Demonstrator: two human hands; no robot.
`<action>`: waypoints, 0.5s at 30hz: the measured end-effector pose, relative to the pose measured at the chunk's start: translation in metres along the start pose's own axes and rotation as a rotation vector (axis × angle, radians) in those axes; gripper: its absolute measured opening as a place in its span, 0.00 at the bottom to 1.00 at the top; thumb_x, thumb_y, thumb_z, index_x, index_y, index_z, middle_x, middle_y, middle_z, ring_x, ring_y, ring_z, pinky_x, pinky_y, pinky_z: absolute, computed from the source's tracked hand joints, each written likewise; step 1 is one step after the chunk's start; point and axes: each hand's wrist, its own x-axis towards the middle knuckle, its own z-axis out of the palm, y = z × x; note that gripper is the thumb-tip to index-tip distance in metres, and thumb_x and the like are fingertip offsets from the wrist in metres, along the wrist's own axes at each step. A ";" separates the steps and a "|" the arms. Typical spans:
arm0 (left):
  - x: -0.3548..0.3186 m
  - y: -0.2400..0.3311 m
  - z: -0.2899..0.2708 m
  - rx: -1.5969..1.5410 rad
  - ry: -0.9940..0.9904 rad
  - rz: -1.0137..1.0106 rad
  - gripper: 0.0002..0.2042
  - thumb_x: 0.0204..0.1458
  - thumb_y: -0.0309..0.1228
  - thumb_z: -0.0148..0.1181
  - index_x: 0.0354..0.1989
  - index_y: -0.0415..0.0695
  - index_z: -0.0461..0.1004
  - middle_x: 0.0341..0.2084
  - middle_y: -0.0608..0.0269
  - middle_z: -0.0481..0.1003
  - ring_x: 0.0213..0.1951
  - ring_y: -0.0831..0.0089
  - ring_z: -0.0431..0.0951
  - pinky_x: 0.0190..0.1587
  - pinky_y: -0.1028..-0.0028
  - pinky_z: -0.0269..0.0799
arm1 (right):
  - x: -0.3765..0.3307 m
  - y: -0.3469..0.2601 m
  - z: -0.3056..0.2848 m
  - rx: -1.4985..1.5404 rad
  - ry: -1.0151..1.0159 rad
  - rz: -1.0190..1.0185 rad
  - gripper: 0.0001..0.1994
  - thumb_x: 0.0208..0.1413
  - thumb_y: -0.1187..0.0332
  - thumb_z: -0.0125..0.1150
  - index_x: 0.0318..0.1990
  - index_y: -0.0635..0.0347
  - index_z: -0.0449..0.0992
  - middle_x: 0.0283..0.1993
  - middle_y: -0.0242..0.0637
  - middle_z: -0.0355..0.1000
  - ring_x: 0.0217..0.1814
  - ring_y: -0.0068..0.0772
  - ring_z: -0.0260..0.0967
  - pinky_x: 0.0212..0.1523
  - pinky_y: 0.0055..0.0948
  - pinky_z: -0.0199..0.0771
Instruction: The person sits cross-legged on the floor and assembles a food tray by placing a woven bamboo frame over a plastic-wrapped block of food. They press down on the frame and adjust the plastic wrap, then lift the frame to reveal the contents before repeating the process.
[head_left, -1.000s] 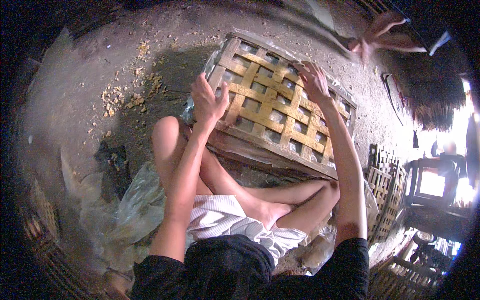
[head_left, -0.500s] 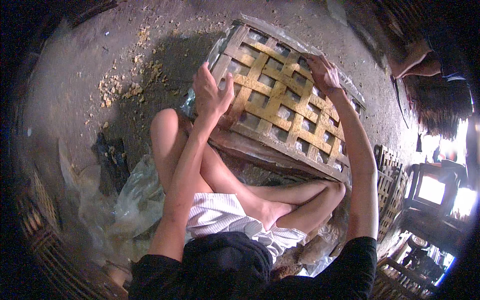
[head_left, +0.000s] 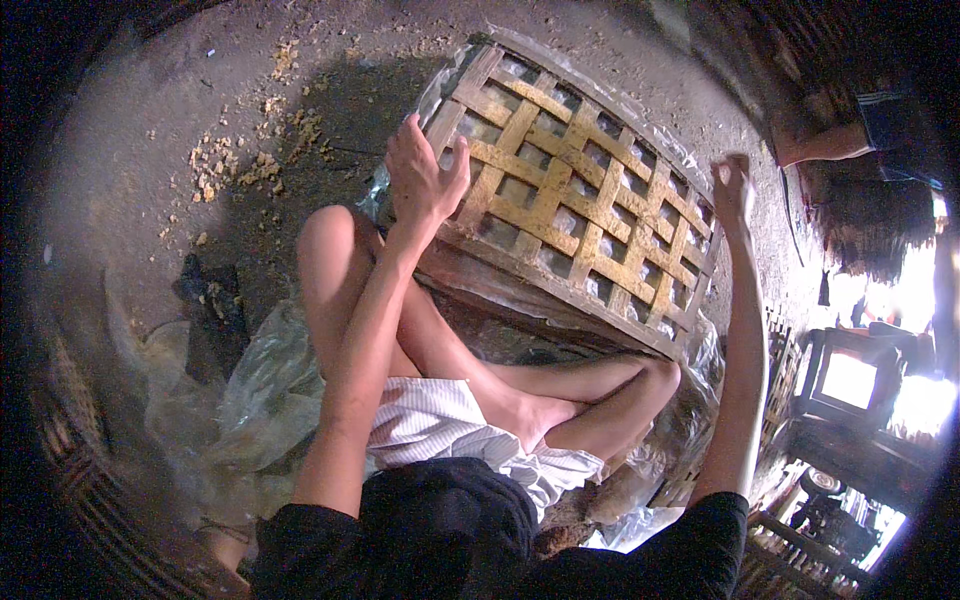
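A wooden-framed panel of woven bamboo strips (head_left: pixel 560 140) lies tilted over a low box lined with clear plastic, in front of my crossed legs. My left hand (head_left: pixel 425 180) rests at the panel's left bar, thumb spread from the straight fingers, the bar running between them. Beyond the panel's right edge, my right hand (head_left: pixel 735 190) is raised off the weave. Its fingers are curled toward the thumb and slightly blurred; anything between them is too small to make out. Through the gaps in the weave, whitish plastic-covered material shows.
Yellowish crumbs (head_left: pixel 230 170) are scattered on the dark floor at the left. Crumpled clear plastic (head_left: pixel 275 370) lies beside my left knee. Another person's leg (head_left: pixel 830 145) shows at the far right. More woven panels (head_left: pixel 780 350) stand at the right, near a dark wooden frame (head_left: pixel 850 380).
My right hand has lifted off the upper part of the weave and moved right, past the panel's edge. My left hand stays at the left bar.
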 end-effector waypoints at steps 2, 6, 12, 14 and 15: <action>-0.001 0.004 0.009 -0.012 0.012 0.019 0.36 0.60 0.49 0.59 0.67 0.30 0.60 0.57 0.35 0.70 0.59 0.42 0.69 0.65 0.46 0.62 | -0.033 0.083 -0.013 -0.212 0.098 -0.009 0.16 0.56 0.59 0.73 0.29 0.62 0.76 0.39 0.48 0.74 0.45 0.55 0.73 0.46 0.50 0.73; -0.003 0.008 0.021 -0.031 0.048 0.047 0.37 0.60 0.49 0.59 0.67 0.29 0.60 0.57 0.34 0.69 0.58 0.42 0.70 0.64 0.46 0.62 | -0.076 0.159 -0.053 -0.498 -0.114 0.161 0.19 0.61 0.58 0.68 0.29 0.67 0.75 0.32 0.56 0.72 0.44 0.60 0.69 0.49 0.56 0.69; -0.001 0.007 0.012 -0.023 -0.008 0.051 0.38 0.59 0.49 0.60 0.67 0.29 0.59 0.56 0.34 0.70 0.58 0.42 0.70 0.63 0.45 0.63 | -0.028 0.004 -0.026 -0.044 -0.158 0.130 0.24 0.69 0.51 0.56 0.65 0.53 0.71 0.68 0.50 0.68 0.72 0.56 0.63 0.71 0.52 0.63; 0.000 0.006 0.013 -0.027 0.010 0.062 0.37 0.59 0.48 0.60 0.67 0.29 0.59 0.55 0.34 0.70 0.58 0.42 0.70 0.63 0.46 0.63 | -0.002 -0.058 -0.013 -0.022 -0.110 -0.004 0.23 0.67 0.57 0.60 0.67 0.50 0.71 0.71 0.52 0.66 0.71 0.61 0.64 0.68 0.50 0.68; -0.001 0.003 0.013 -0.013 0.030 0.065 0.37 0.59 0.48 0.60 0.66 0.29 0.59 0.55 0.34 0.70 0.58 0.41 0.70 0.62 0.46 0.63 | 0.017 -0.097 -0.010 0.095 -0.150 -0.100 0.23 0.68 0.59 0.59 0.68 0.50 0.71 0.70 0.52 0.66 0.70 0.60 0.64 0.69 0.49 0.68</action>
